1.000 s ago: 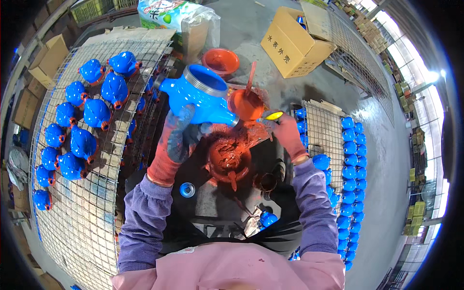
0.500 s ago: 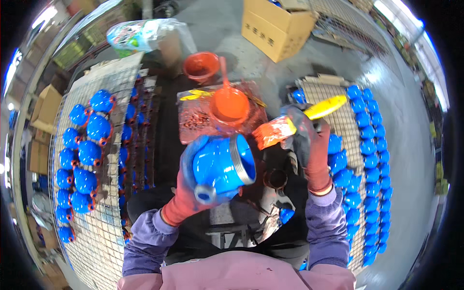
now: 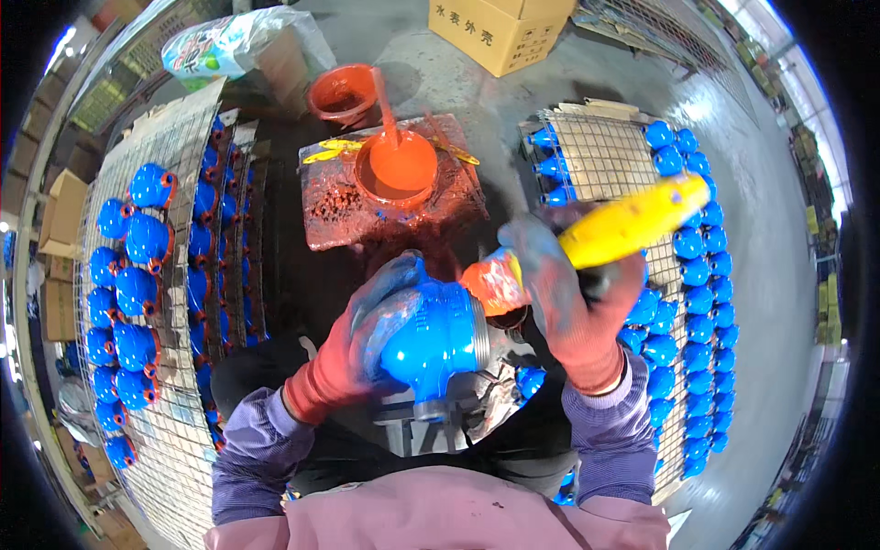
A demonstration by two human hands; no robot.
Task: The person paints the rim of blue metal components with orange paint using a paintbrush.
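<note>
I see a glossy blue painted metal casting point(image 3: 431, 335) with a bare grey rim, gripped by my left glove point(image 3: 362, 335) of paint-smeared knit cloth. The brush point(image 3: 605, 234) handle looks like smooth yellow plastic.

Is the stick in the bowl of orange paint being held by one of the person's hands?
No: the stick leans alone in the bowl of orange paint, while the hands hold a blue valve body and a yellow-handled brush.

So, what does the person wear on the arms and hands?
Both forearms are covered by purple long sleeves with ribbed cuffs. The left hand and the right hand each wear a red knitted work glove, heavily smeared with blue paint on the fingers and palm. The body clothing below looks pink.
</note>
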